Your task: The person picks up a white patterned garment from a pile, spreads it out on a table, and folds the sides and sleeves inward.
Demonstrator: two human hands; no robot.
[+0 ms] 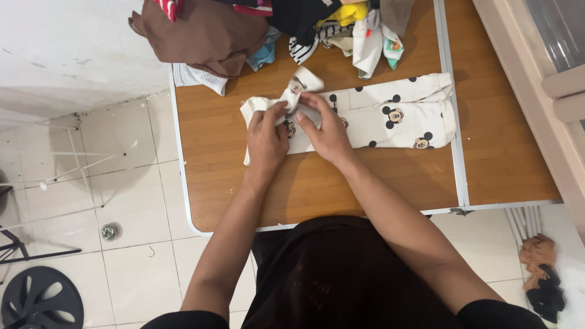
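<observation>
Head camera looks straight down on my two hands working at a wooden table (341, 189) with a pale metal rim. Both hands sit on the left end of a small pair of cream trousers (390, 113) dotted with black cartoon mouse heads, which lies flat across the middle of the table, its far end stretching off to my right. My left hand (266, 139) is curled, fingers bent and pinching a fold of the cream cloth near the edge. My right hand (327, 131) is just beside it, fingers drawn together and gripping the bunched cloth, where a loose strip sticks up between the two hands. Beyond the trousers, at the far edge of the table, lies a heap of clothes (329, 27) in mixed colours, with a brown garment (201, 33) hanging over the left corner. Below the table I see white floor tiles (134, 262) and a round drain (110, 231).
</observation>
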